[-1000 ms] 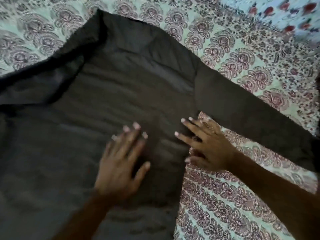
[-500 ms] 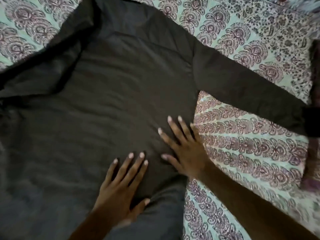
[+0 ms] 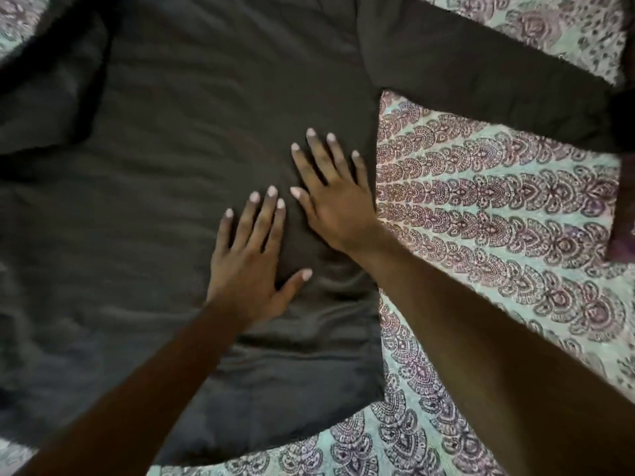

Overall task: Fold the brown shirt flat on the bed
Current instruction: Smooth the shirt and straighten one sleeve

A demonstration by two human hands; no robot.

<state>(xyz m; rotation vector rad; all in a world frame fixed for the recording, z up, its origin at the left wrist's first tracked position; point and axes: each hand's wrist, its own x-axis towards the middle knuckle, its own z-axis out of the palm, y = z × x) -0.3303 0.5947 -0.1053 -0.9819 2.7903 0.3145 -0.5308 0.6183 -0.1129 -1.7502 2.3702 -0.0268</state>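
Near the side edge of the brown shirt [image 3: 171, 132], the right hand [image 3: 338, 204] lies flat, fingers spread, having slid off the bedsheet [image 3: 481, 201] fully onto the cloth; the left hand [image 3: 249, 266] presses flat just beside it. Outward, the shirt lies spread across the bedsheet, its sleeve [image 3: 481, 63] outstretched: smoothing looks nearly done, no fold yet.

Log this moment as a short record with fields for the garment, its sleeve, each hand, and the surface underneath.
garment: brown shirt, spread out on the bed, lightly wrinkled
sleeve: stretched out toward the upper right
left hand: palm down, fingers straight, pressing on the shirt body
right hand: palm down, fingers spread, on the shirt beside its side edge
surface: patterned bedsheet
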